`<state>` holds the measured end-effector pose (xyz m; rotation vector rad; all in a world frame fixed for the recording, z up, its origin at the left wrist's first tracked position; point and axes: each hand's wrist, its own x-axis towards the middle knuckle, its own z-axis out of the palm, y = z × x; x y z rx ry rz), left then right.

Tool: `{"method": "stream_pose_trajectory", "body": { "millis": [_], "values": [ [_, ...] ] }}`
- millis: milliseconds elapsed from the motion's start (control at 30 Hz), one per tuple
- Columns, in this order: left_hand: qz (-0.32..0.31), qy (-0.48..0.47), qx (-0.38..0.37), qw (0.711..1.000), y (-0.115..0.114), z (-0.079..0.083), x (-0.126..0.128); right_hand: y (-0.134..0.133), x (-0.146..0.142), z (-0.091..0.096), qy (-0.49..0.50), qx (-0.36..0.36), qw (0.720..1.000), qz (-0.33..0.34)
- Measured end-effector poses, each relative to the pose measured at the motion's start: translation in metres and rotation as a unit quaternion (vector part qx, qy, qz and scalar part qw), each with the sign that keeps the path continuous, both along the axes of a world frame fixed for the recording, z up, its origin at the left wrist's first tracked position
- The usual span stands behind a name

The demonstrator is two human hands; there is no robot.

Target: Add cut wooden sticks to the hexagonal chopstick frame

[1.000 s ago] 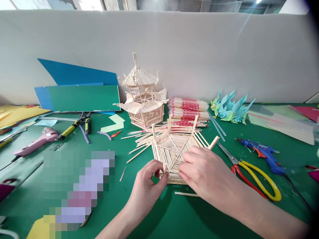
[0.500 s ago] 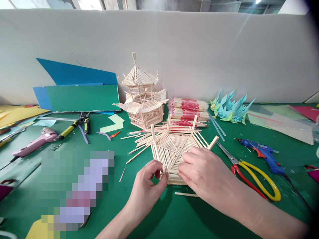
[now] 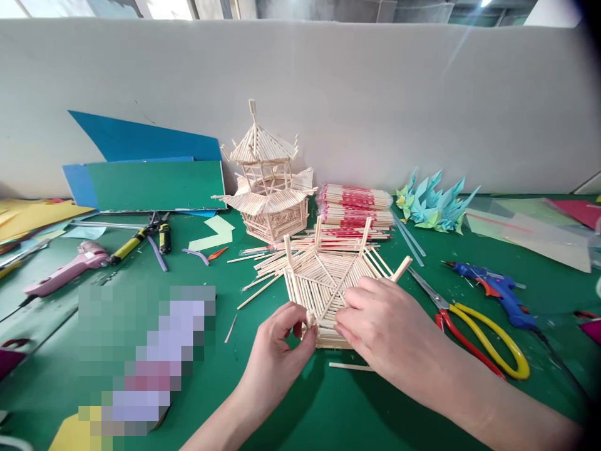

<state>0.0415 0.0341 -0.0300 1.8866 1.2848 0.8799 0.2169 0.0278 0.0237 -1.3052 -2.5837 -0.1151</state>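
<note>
A many-sided platform of pale wooden sticks (image 3: 323,282) lies before me on the green table, with short posts standing at its corners. At its near left corner my left hand (image 3: 282,344) pinches a short stick post (image 3: 310,318) between thumb and fingers. My right hand (image 3: 375,319) rests on the platform's near right part, fingers bent and pressed together. Whatever its fingertips grip is hidden behind the hand. One loose stick (image 3: 350,366) lies on the table just below the platform.
Behind stand a stick pagoda (image 3: 267,200) and packed stick bundles (image 3: 355,197). To the right are scissors (image 3: 488,332), a blue glue gun (image 3: 498,288) and folded-paper pieces (image 3: 436,203). At left lie a pink glue gun (image 3: 70,269) and yellow-handled pliers (image 3: 129,245).
</note>
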Motion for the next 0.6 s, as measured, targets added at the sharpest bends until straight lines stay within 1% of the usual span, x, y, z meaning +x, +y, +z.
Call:
{"method": "stream_pose_trajectory", "body": {
  "millis": [167, 267, 333, 400, 433, 467, 500, 533, 567, 600],
  "values": [
    [0.001, -0.001, -0.006, 1.0, 0.0, 0.002, 0.001, 0.001, -0.004, 0.0, -0.012, -0.003, 1.0, 0.0],
    [0.008, -0.005, -0.006, 1.0, -0.001, 0.003, 0.001, -0.001, -0.004, 0.006, -0.005, -0.014, 1.0, -0.008],
    [0.018, -0.009, -0.006, 1.0, -0.001, 0.004, 0.001, -0.006, 0.003, 0.013, 0.038, 0.001, 0.999, -0.02],
    [0.026, -0.003, -0.005, 1.0, -0.002, 0.005, -0.001, -0.015, 0.016, 0.018, 0.121, 0.039, 0.991, -0.051],
    [0.03, 0.003, -0.002, 1.0, -0.002, 0.005, -0.002, -0.02, 0.025, 0.017, 0.171, 0.058, 0.98, -0.079],
    [0.031, 0.009, 0.001, 0.999, -0.003, 0.005, -0.002, -0.026, 0.034, 0.014, 0.226, 0.074, 0.964, -0.117],
    [0.03, 0.012, 0.004, 0.999, -0.003, 0.005, -0.004, -0.032, 0.044, 0.007, 0.284, 0.082, 0.942, -0.157],
    [0.027, 0.011, 0.004, 1.0, -0.004, 0.004, -0.004, -0.037, 0.052, -0.002, 0.334, 0.078, 0.917, -0.203],
    [0.026, 0.008, 0.003, 1.0, -0.004, 0.004, -0.005, -0.042, 0.059, -0.014, 0.385, 0.068, 0.89, -0.234],
    [0.026, 0.001, 0.0, 1.0, -0.004, 0.003, -0.006, -0.047, 0.065, -0.026, 0.426, 0.032, 0.868, -0.252]
  ]
}}
